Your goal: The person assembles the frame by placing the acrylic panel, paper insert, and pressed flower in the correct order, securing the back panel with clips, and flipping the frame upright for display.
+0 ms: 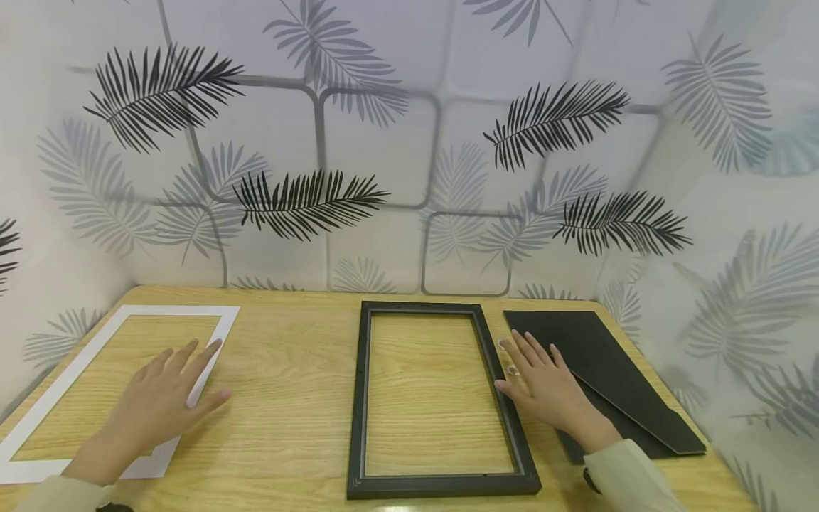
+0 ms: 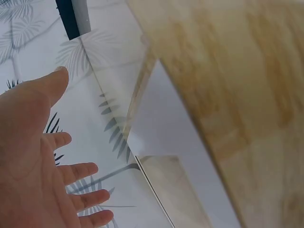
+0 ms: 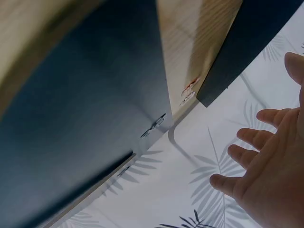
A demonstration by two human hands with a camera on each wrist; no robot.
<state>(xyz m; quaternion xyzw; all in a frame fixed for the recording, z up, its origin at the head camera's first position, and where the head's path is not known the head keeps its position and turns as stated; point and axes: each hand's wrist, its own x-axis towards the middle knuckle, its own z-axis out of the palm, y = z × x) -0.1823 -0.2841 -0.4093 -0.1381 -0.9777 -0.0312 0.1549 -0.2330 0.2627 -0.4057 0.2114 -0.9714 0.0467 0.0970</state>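
Observation:
My left hand (image 1: 150, 405) is spread over the right side of a white rectangular mat (image 1: 205, 311) at the table's left, fingers straight and holding nothing. In the left wrist view that hand (image 2: 38, 161) appears raised apart from the white mat (image 2: 161, 128). A black picture frame (image 1: 441, 486) lies flat at the middle, its opening showing bare wood. Between this frame and a black backing board (image 1: 576, 334), my right hand (image 1: 544, 391) hovers with extended fingers and nothing in its grasp. The right wrist view shows the right hand (image 3: 275, 161) palm-on, clear of the board (image 3: 90, 114).
Small clear pieces (image 1: 512, 370) lie beside the frame's right edge, partly behind my right fingers. A long black flap (image 1: 630, 409) lies across the backing board. The wooden table (image 1: 288, 398) ends against a leaf-patterned wall covering (image 1: 384, 242).

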